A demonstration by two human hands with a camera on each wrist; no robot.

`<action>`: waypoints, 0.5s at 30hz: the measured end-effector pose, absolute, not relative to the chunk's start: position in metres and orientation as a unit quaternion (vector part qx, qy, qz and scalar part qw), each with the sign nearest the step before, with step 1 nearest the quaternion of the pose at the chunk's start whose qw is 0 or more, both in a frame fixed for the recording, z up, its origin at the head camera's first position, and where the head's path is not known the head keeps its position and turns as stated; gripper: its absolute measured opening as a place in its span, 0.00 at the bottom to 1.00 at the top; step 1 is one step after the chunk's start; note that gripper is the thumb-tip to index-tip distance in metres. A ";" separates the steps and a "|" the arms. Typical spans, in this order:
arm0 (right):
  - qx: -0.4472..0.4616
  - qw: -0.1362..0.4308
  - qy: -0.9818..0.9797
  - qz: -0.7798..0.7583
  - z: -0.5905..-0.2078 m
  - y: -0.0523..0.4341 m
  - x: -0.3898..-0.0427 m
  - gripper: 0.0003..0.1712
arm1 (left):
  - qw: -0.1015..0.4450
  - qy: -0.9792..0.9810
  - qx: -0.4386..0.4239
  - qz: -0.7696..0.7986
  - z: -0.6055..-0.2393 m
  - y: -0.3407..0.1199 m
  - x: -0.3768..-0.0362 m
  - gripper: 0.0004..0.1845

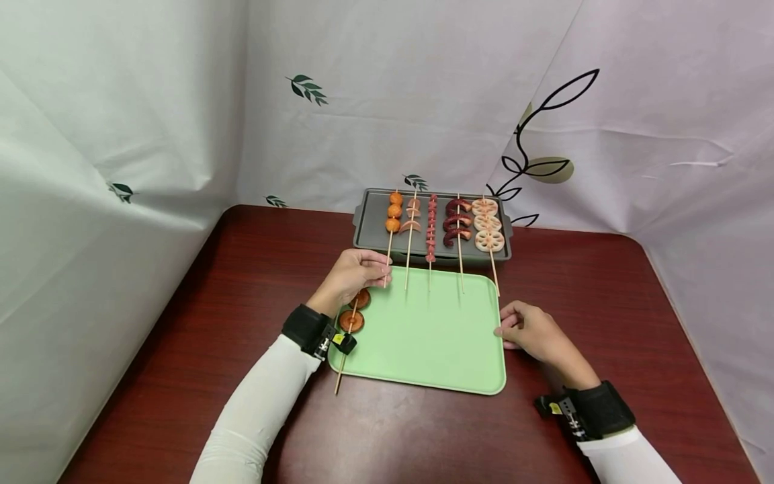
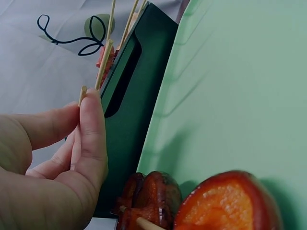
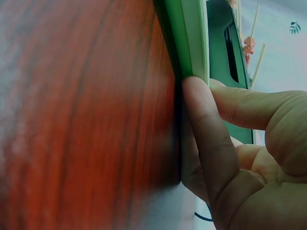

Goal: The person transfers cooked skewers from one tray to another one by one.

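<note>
My left hand pinches the bare stick end of a skewer of orange balls between thumb and forefinger. Its balls lie over the dark grill pan. In the left wrist view the stick's tip pokes up past the fingertips. Below that hand, a skewer of brown round slices lies on the left side of the light green tray, partly hidden by the wrist. My right hand grips the tray's right edge, thumb on top and a finger underneath, as the right wrist view shows.
Beside the orange balls on the pan lie skewers of pink curved pieces, small red pieces, dark red tentacles and lotus root slices. Their sticks reach out over the tray's far edge. A patterned white curtain hangs behind the dark red table.
</note>
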State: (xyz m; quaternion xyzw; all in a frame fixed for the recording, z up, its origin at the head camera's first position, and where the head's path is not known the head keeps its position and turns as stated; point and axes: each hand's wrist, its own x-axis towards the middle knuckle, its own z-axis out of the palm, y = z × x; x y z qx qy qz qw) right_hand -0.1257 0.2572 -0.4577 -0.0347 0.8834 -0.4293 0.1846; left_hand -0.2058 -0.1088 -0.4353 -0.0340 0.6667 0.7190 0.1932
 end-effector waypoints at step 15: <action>-0.030 0.190 0.880 -0.435 -0.458 0.257 -0.126 0.18 | 0.203 0.679 -0.013 0.705 -0.429 -0.111 -0.199 0.17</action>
